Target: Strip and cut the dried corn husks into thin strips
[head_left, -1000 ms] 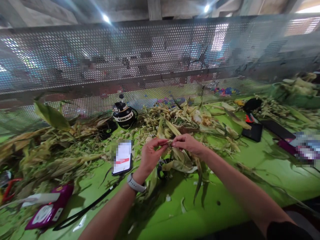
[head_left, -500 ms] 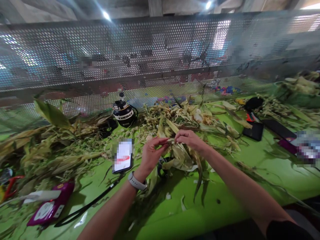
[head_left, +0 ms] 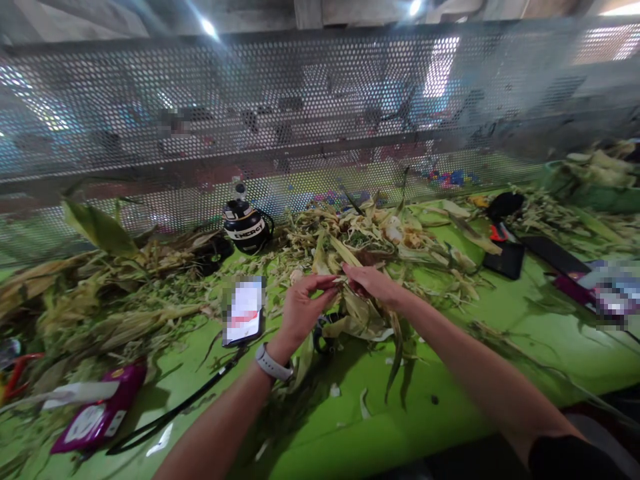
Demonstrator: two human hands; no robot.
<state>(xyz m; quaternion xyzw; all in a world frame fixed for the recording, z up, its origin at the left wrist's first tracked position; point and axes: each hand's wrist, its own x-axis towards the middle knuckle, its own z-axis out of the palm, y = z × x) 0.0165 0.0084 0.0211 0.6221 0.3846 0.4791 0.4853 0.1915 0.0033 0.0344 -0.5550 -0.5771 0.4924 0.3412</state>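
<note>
Both hands meet over the middle of the green table [head_left: 430, 407]. My left hand [head_left: 304, 303], with a pale watch [head_left: 273, 363] on its wrist, pinches a small pale plant piece between thumb and fingertips. Its exact kind is too small to make out. My right hand [head_left: 373, 285] is closed right beside it, fingertips at the same piece; the curled fingers partly hide it. Beneath the hands lie dry corn husks [head_left: 363, 310], some hanging toward the table's front. The black handles of what look like scissors [head_left: 325, 337] show partly under the husks.
A phone [head_left: 244, 312] with a lit screen lies left of my hands, a purple power bank [head_left: 100, 410] nearer the front. A black bottle [head_left: 247, 227] stands behind. Husk heaps [head_left: 95, 287] spread left and back, before a perforated metal screen [head_left: 300, 87]. A black phone [head_left: 505, 259] lies right.
My right hand has shifted slightly left, closer against the left fingertips, and its fingers have turned downward. My left hand stays nearly in place. The view has moved very slightly.
</note>
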